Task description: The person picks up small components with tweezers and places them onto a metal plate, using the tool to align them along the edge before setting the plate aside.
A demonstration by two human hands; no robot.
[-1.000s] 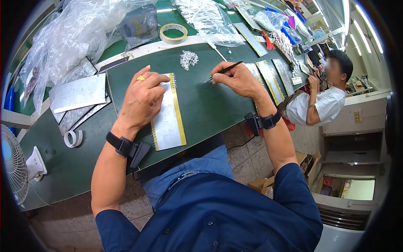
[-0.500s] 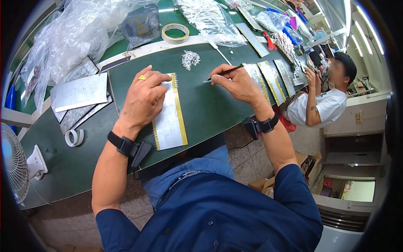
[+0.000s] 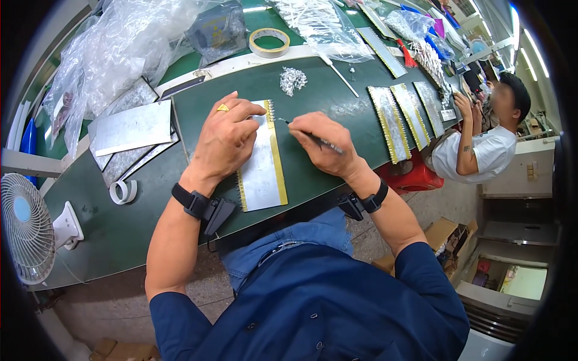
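Note:
A flat metal plate (image 3: 260,168) lies on the green table before me, with a yellow strip and small teeth along its edges. My left hand (image 3: 227,135) presses on the plate, its fingers bent and the index fingertip at the top right corner. A yellow ring is on one finger. My right hand (image 3: 325,144) pinches slim black tweezers (image 3: 328,143), whose thin tip is close beside the plate's right toothed edge. Anything at the tip is too small to make out. Beyond the plate is a little heap of small whitish pieces (image 3: 292,80).
Toothed plates (image 3: 390,123) stand in a row at right, near a co-worker (image 3: 481,141). A white stick (image 3: 341,77), a tape roll (image 3: 269,43) and plastic bags (image 3: 120,48) lie farther back. At left are stacked metal sheets (image 3: 132,129), a white ring (image 3: 123,192) and a fan (image 3: 30,222).
My right hand has moved left with the tweezers, bringing their tip to the plate's right edge. My left hand stays on the plate. The whole view has shifted slightly.

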